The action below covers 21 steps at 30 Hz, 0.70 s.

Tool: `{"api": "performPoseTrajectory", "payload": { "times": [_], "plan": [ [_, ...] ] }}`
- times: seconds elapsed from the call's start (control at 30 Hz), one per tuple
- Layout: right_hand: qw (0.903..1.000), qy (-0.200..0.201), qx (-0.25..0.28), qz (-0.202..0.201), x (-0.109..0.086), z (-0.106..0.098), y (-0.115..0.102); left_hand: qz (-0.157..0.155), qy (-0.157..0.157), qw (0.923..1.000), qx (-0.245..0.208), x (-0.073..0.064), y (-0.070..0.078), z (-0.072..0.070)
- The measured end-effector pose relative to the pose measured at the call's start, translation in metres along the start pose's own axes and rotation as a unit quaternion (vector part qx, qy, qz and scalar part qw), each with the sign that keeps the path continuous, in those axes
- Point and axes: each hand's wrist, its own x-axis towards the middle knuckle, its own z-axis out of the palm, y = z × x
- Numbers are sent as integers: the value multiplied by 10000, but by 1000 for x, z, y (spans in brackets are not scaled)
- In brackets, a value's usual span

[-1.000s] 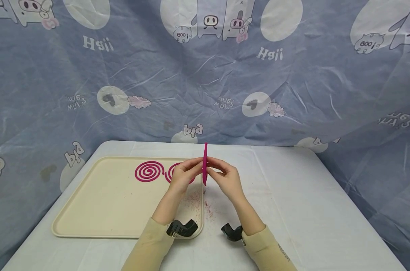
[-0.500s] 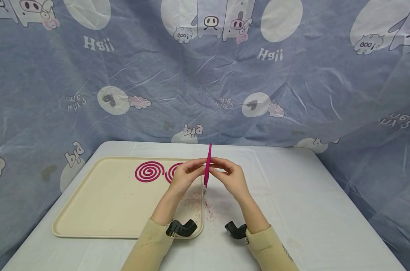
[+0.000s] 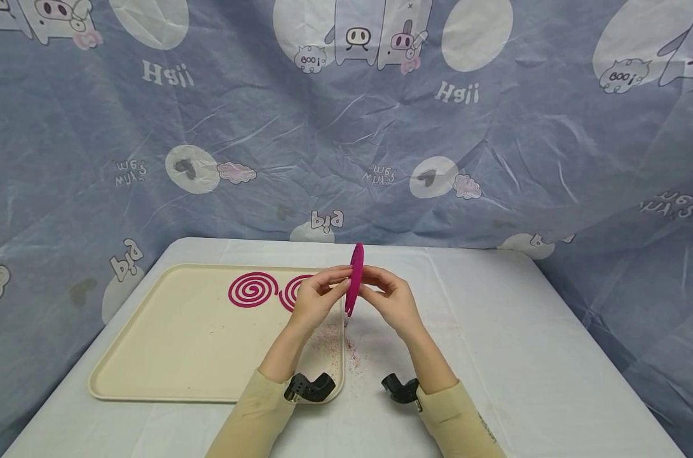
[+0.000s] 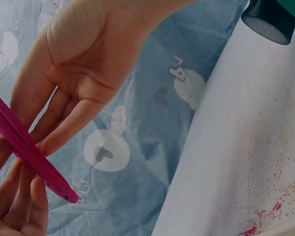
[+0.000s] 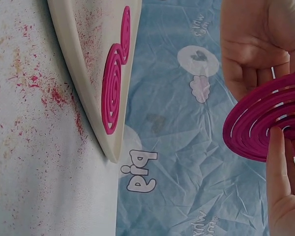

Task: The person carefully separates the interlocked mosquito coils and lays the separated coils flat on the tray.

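Observation:
A magenta mosquito coil [image 3: 355,278] stands on edge in the air between both hands, over the tray's right side. My left hand [image 3: 312,300] pinches it from the left and my right hand [image 3: 397,306] from the right, thumbs and fingertips on its opposite faces. The right wrist view shows the spiral face of this coil [image 5: 250,123], with fingers against it near its middle. Two more coils lie flat side by side at the back of the cream tray [image 3: 175,337]: the left coil [image 3: 252,290] is in full view, while my left hand partly hides the right coil [image 3: 290,294].
Reddish crumbs [image 3: 352,353] are scattered over the tray's right rim and the white tablecloth [image 3: 495,343]. A black camera [image 3: 310,387] sits at the left wrist, another black camera [image 3: 400,388] at the right. Blue printed fabric [image 3: 346,127] hangs behind the table.
The held coil has shifted slightly right and turned, from edge-on to showing some of its face. My right hand has moved a little to the right with it; both hands keep their grip.

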Motion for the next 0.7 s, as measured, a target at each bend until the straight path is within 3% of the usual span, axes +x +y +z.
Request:
{"api": "performPoseTrajectory", "payload": {
  "times": [0.33,0.7],
  "plan": [
    [9999,57,-67,116,0,-3,2,258,-169,9995,-63,0,-2,1],
    [9990,120,-417,133,1,-3,7,332,-320,9989,58,-1,-2,2]
  ]
}}
